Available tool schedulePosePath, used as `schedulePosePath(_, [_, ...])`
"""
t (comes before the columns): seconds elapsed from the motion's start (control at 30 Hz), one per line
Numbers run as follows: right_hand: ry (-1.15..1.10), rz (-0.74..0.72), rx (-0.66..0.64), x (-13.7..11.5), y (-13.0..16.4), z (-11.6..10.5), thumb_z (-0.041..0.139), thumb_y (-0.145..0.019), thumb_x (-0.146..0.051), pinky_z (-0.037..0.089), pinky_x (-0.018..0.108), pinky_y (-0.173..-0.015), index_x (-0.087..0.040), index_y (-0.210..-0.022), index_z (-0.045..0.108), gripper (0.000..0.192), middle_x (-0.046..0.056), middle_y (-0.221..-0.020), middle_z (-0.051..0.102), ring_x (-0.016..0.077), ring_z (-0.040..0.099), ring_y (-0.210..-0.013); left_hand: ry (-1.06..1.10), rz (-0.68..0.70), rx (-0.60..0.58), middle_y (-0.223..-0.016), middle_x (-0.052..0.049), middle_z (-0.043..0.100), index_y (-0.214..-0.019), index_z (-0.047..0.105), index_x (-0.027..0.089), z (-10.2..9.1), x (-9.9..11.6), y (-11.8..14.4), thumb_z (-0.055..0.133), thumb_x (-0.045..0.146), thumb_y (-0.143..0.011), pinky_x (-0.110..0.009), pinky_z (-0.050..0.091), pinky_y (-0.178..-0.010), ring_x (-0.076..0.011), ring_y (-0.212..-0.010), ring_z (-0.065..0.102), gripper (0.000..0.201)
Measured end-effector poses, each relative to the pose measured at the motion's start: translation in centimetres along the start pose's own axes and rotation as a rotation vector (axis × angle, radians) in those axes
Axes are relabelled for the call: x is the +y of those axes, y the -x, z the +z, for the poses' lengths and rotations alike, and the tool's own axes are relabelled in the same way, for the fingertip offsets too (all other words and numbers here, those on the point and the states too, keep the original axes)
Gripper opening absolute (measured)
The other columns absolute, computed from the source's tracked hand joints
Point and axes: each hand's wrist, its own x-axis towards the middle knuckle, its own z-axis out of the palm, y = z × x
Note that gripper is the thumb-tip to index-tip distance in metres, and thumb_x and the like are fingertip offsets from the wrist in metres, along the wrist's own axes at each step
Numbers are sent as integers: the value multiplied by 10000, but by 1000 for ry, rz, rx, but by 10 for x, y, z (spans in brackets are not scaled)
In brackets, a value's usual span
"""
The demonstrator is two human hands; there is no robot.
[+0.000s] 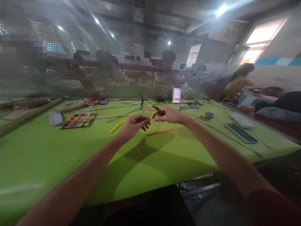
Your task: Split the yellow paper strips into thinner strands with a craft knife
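Over the middle of the green table my left hand (pixel 135 125) is curled with fingertips together. What it pinches, if anything, is too small to make out. Close beside it, my right hand (pixel 168 114) grips a short dark, blade-like piece (pixel 159 110) that points up and left; its exact kind is unclear. Around and under the hands lie coloured strips: a yellow strip (pixel 117 126) left of my left hand, an orange strip (pixel 164 130) below my right hand, and pink and green ones behind.
A woven multicoloured mat (pixel 78 120) and a whitish box (pixel 55 118) lie left. Rightward are a dark-screened phone (pixel 241 133), a white case (pixel 242 121) and a small ball-like bundle (pixel 208 115). A lit phone (pixel 176 94) stands upright before a perforated metal screen (pixel 131 81). A person (pixel 240 80) is at right.
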Motion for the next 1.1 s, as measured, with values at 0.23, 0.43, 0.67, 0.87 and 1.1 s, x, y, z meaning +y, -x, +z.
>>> schedulePosePath(0.23, [181,80,-177,35,10,13,622,-843,-281,326,226,-621,-125,-1035,695,258,30,-811,619,108,483,-680,82,-138,132,-721,-41,683,-792,723,145,-10,-5,-2,730,462,-786,-243,478,-554,-123,-608,608,317])
schedulePosePath(0.43, [283,-5,-273,33,12,34,694,-785,-222,375,223,-627,-113,-996,708,238,62,-896,682,132,561,-727,158,-197,174,-724,-28,642,-771,739,135,-8,-10,-1,782,407,-743,-216,431,-547,-103,-615,551,277])
schedulePosePath(0.67, [-125,-4,103,-2,6,36,624,-900,-315,454,225,-635,-129,-1167,657,327,65,-935,677,104,578,-695,382,-217,146,-1013,-70,683,-890,757,182,-3,-6,0,766,424,-770,-262,515,-755,-160,-901,597,271])
schedulePosePath(0.87, [-478,22,175,-7,-19,62,665,-866,-262,431,190,-493,-132,-979,688,175,-19,-603,579,65,497,-504,462,-222,44,-972,-69,720,-932,764,174,0,-5,3,739,396,-811,-298,520,-802,-182,-892,629,255])
schedulePosePath(1.1, [-595,-18,219,11,-17,59,658,-855,-281,413,199,-461,-133,-885,666,151,-21,-596,557,70,475,-478,499,-239,67,-1075,-49,688,-1034,742,217,-1,-6,3,689,349,-865,-254,538,-725,-148,-874,618,221])
